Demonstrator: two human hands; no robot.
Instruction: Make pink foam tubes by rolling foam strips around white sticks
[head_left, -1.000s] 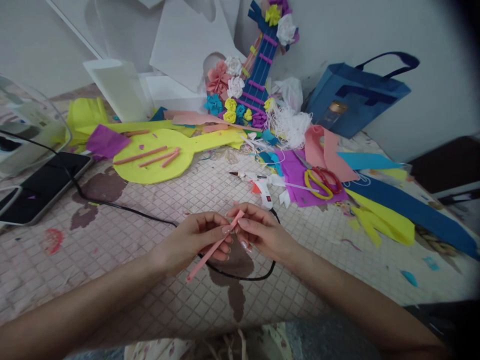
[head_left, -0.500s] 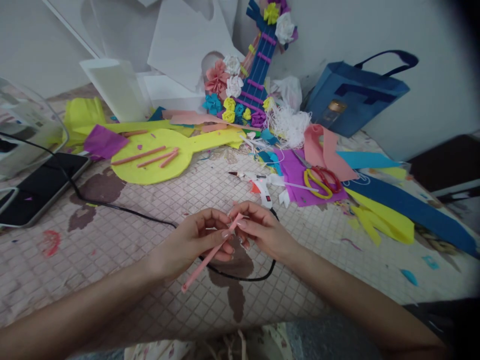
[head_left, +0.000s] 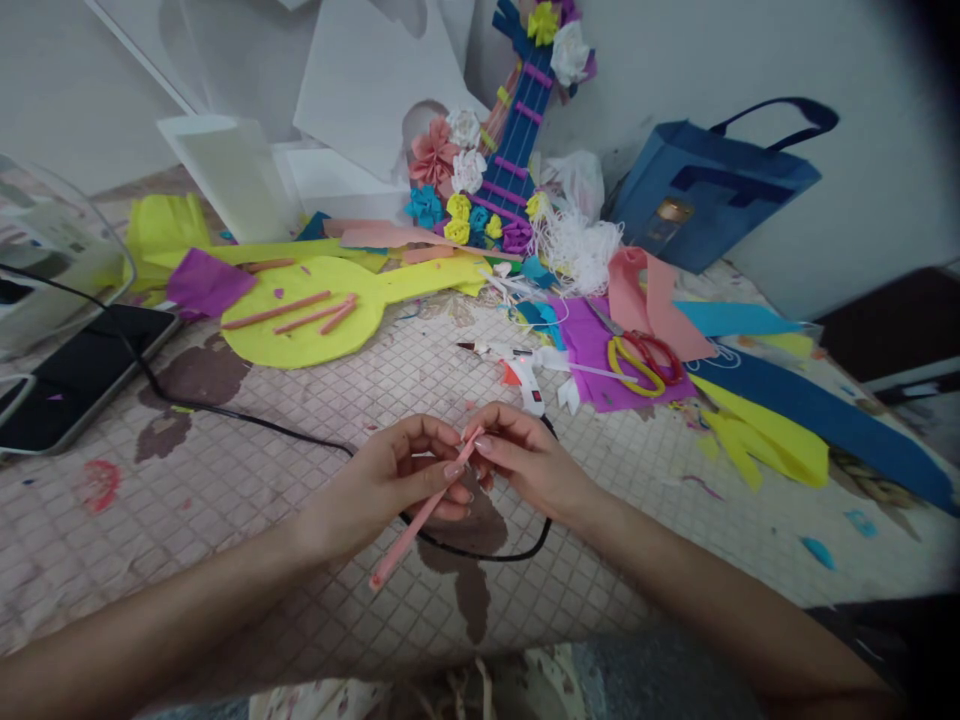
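Observation:
Between my two hands is a thin rolled strip of pink crepe paper (head_left: 409, 540), slanting down toward the lower left. My left hand (head_left: 412, 470) is closed on its middle, thumb on top. At the upper end, my right hand (head_left: 517, 450) pinches the strip's tip between thumb and fingers. Beyond the hands lies a white hot glue gun (head_left: 529, 375), its nozzle toward the left. Similar pink paper rolls (head_left: 277, 310) rest on a yellow guitar-shaped cutout (head_left: 337, 340) at the left.
A black cord (head_left: 247, 415) runs across the table behind and under my hands. Red and yellow scissors (head_left: 649, 362) lie on purple paper (head_left: 585, 345). A decorated blue paper guitar (head_left: 514, 140) leans at the back. A blue bag (head_left: 720, 190) stands right; a phone (head_left: 82, 375) lies left.
The strip's lower end has shifted slightly right, and its upper tip looks more tightly rolled in my right fingers. Both hands stay in nearly the same place.

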